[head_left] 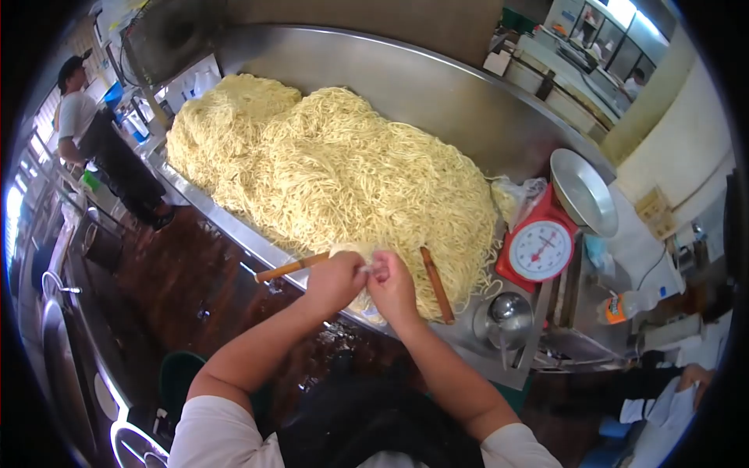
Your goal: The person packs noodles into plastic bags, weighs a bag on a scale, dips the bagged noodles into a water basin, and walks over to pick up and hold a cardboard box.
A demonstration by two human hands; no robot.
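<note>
My left hand (335,281) and my right hand (392,288) meet at the front edge of a big pile of yellow noodles (335,168). Both are closed, fingertips pinching the gathered top of a thin, whitish plastic bag (356,249). Most of the bag is hidden behind and under my hands, so its contents are unclear. On the left, a wooden stick (290,267) rests across the rim by my left hand. Another wooden stick (437,285) lies on the noodles, right of my right hand.
The noodles fill a long metal trough (468,86). At its right stand a red dial scale (521,264) with a metal pan (583,193), a metal ladle (509,318) and an orange-labelled bottle (624,306). A person in a dark apron (117,152) stands far left; another person (663,398) is at lower right.
</note>
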